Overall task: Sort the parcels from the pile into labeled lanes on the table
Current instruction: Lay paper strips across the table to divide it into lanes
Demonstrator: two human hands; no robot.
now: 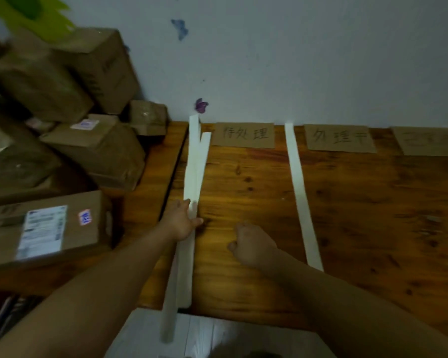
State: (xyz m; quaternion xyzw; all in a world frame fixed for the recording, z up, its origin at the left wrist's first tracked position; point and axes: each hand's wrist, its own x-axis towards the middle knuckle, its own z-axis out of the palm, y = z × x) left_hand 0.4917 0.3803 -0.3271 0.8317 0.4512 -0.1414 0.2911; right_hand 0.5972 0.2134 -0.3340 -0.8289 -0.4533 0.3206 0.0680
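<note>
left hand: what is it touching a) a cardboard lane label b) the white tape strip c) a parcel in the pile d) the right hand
b: the left hand lies on the left white tape strip, apart from the parcels and the cardboard labels.

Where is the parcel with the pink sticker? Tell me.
The pink-stickered parcel lies at the head view's far left on the wooden table, nearest of the pile, left of the left hand on the white tape strip.
</note>
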